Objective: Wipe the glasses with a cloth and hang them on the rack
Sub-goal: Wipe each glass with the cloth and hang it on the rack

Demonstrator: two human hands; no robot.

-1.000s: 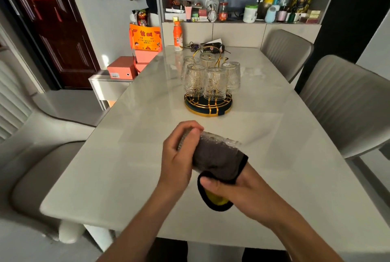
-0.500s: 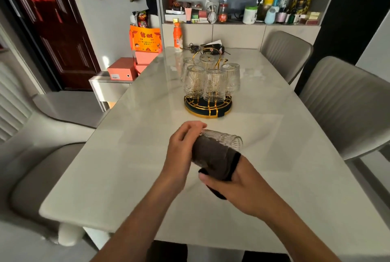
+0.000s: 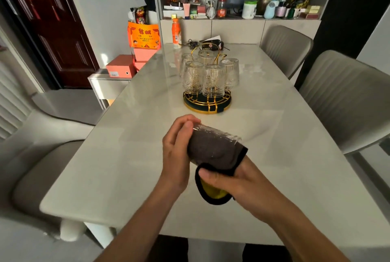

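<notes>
Above the near part of the bench (image 3: 126, 177), the left hand (image 3: 177, 152) grasps the glass (image 3: 219, 135) on its side by one end, likely to steady it, while the right hand (image 3: 238, 181) clutches the cloth (image 3: 211, 152) around its body for wiping. The rack (image 3: 207, 103) stands farther off, already carrying upturned glasses.

A ribbed clear glass (image 3: 219, 135) lay on its side above the table's near end, most of it wrapped in a dark grey cloth (image 3: 211, 152) with black trim and a yellow underside showing at the lower fold. Farther along stood the round gold-wire rack (image 3: 207, 104) on its dark base, with five patterned glasses (image 3: 213, 79) hung upside down on it
</notes>
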